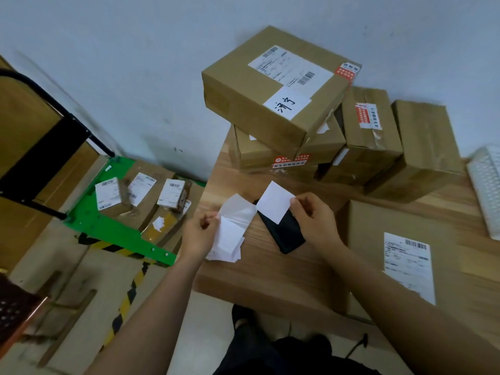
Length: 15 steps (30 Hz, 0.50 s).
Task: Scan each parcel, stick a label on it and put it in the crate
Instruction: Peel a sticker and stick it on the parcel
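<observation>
My right hand (311, 216) pinches a blank white label (274, 203) by its right edge, lifted above the table. My left hand (201, 234) pinches a stack of label sheets (230, 236), with the shiny backing strip curling up between the two hands. A black phone-like scanner (284, 234) lies flat on the wooden table (270, 272) under the label. A flat cardboard parcel (392, 255) with a printed shipping label lies at my right forearm. More cardboard parcels (273, 87) are stacked at the table's far side.
On the floor to the left stands a green platform cart (113, 228) holding several labelled parcels (111, 196). A black-framed chair (40, 147) is at far left. A white perforated object (487, 190) sits at the table's right edge. The wall runs behind the stack.
</observation>
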Available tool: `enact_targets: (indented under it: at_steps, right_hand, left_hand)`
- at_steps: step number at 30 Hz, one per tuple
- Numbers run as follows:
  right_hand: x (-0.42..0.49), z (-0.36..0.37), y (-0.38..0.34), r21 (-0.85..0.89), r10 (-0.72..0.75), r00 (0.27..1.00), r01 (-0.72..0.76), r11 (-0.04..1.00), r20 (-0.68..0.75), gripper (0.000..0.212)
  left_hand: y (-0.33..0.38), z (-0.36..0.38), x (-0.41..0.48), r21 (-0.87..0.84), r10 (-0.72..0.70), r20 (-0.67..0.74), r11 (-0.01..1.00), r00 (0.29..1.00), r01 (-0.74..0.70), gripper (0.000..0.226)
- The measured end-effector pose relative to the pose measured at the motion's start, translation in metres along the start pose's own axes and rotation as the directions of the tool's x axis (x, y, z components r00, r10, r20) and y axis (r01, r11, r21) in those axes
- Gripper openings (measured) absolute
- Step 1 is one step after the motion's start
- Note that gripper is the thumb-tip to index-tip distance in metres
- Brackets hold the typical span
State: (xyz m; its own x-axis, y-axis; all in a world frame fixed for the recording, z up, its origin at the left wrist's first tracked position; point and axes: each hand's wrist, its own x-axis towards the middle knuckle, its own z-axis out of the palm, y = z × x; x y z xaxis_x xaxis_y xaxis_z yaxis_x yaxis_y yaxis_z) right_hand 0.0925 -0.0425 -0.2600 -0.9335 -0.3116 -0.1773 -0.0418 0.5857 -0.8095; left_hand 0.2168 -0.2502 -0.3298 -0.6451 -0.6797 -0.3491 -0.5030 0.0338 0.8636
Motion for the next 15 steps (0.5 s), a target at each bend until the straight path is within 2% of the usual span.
enact_targets:
  at_steps: [3,7,12,15]
  right_hand:
    - [0.003,-0.003,0.002,0.015,0.022,0.999,-0.021,1.0,-0.035,0.013]
    - [0.003,-0.007,0.002,0.015,0.024,0.998,-0.023,1.0,-0.053,0.012]
    - [-0.001,-0.013,-0.001,-0.012,-0.04,0.995,0.039,0.999,-0.086,0.012]
    - [-0.002,-0.018,-0.001,-0.015,-0.053,0.995,0.052,0.999,-0.089,0.013]
  left_hand:
    - [-0.001,0.001,0.002,0.01,0.016,0.043,1.0,0.999,-0.017,0.009]
    - [0.01,0.003,-0.001,0.068,0.164,0.071,0.983,0.984,-0.168,0.025]
    - [0.034,0.014,-0.011,0.164,0.351,0.094,0.917,0.932,-0.362,0.02]
    - [0.041,0.025,-0.018,0.147,0.401,0.142,0.896,0.905,-0.42,0.023]
